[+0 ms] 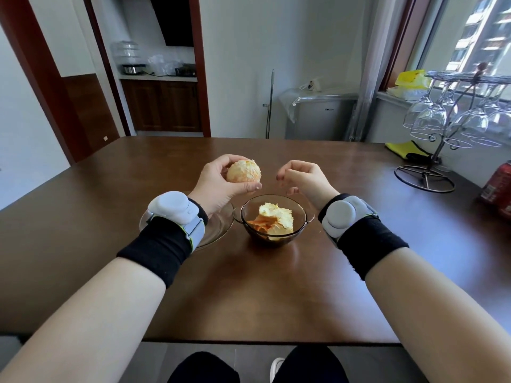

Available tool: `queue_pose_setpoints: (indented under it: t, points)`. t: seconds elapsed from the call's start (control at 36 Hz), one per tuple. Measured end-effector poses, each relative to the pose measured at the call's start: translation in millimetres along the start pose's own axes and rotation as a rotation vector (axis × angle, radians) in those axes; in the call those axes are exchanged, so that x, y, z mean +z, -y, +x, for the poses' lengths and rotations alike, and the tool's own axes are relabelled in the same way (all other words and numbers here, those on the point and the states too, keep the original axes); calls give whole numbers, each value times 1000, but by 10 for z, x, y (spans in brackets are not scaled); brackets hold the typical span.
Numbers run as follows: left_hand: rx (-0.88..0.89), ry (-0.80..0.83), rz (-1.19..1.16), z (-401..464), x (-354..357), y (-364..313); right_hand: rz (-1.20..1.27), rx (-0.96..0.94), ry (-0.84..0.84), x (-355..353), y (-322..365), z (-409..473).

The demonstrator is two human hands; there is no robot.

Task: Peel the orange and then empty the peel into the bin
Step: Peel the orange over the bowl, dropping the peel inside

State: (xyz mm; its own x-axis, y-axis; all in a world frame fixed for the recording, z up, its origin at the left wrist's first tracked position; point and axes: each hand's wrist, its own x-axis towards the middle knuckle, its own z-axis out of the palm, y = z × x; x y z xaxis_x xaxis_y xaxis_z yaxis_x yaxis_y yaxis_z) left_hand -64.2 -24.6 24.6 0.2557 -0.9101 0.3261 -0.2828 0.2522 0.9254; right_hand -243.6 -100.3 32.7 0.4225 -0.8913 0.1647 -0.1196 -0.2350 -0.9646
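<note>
My left hand (pixel 218 181) grips the peeled orange (pixel 244 171), pale with white pith all over, above the table. Just to the right hovers my right hand (pixel 304 178), fingers loosely curled, holding nothing that I can see. Below both hands stands a dark glass bowl (pixel 300 217) with several pieces of orange peel (pixel 273 218) in it. No bin is in view.
A clear glass plate (pixel 218 228) lies left of the bowl, partly under my left wrist. A wire rack of hanging wine glasses (pixel 442 125) and a red can (pixel 497 183) stand at the table's right side. A yellow cloth (pixel 401 149) lies behind the rack.
</note>
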Motion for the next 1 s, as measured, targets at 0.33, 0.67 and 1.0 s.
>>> queue_pose_setpoints:
  t: [0.33,0.67,1.0]
  points:
    - [-38,52,480,41,-410,140,-265,-15,81,244,-10,3]
    - [-17,105,389,-36,-277,1,-131,-198,48,475,126,-46]
    - [-27,116,411,-12,-89,-69,-260,-172,78,297,98,-2]
